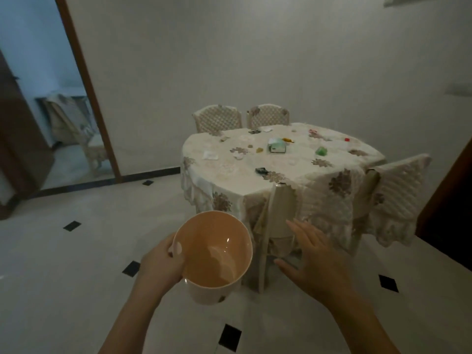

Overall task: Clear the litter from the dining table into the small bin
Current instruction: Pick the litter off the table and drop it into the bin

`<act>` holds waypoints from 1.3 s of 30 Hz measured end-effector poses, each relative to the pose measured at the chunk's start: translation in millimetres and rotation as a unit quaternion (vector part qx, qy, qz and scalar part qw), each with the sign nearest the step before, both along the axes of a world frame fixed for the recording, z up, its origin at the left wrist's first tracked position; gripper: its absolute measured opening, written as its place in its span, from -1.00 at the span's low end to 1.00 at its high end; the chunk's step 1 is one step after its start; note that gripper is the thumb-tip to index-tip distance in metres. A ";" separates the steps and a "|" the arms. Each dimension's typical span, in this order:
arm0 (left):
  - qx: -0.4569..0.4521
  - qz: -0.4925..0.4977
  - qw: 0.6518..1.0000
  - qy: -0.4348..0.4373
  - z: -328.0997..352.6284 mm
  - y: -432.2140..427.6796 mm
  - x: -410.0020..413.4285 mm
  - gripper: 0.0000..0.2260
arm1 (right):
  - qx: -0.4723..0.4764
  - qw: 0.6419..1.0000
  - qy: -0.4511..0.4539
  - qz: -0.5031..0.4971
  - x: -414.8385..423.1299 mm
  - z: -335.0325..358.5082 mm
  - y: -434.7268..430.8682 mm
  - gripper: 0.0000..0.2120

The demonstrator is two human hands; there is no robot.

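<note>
- The floor (76, 290) fills the lower half of the frame; it is pale with small black diamond tiles.
- The tabletop (301, 175) stands at centre right, under a cream cloth with brown flower prints.
- Four covered chairs stand around it: two at the far side, one at the near edge, one at the right.
- The small bin (213, 254) is at lower centre, well apart from the tabletop. Its inside is peach-coloured and looks empty.
- The left hand (163, 261) holds the small bin at its left rim, thumb over the edge.
- The right hand (316, 256) is empty, fingers spread wide, in front of the near chair (279, 213).
- The litter lies scattered on the tabletop: a green and white box (276, 146), a green wrapper (321, 151), a dark wrapper (261, 170), white paper scraps (210, 156), a small red piece (347, 140).
</note>
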State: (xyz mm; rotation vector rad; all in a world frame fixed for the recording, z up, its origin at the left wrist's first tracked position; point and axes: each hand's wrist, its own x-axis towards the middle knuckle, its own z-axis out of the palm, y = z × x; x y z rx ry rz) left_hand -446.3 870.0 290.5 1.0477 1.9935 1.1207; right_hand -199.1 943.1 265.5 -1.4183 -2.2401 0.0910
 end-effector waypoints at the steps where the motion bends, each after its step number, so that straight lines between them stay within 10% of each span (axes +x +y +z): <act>1: -0.003 0.004 1.000 0.005 -1.9 16.4 -6.9 -0.81 | -0.001 1.000 0.001 0.009 -5.4 -1.8 18.3 -0.27; 39: -0.011 -0.070 0.989 0.130 -54.7 630.8 -156.9 -0.63 | -0.209 0.967 -0.009 -0.146 -135.8 -125.3 594.6 -0.47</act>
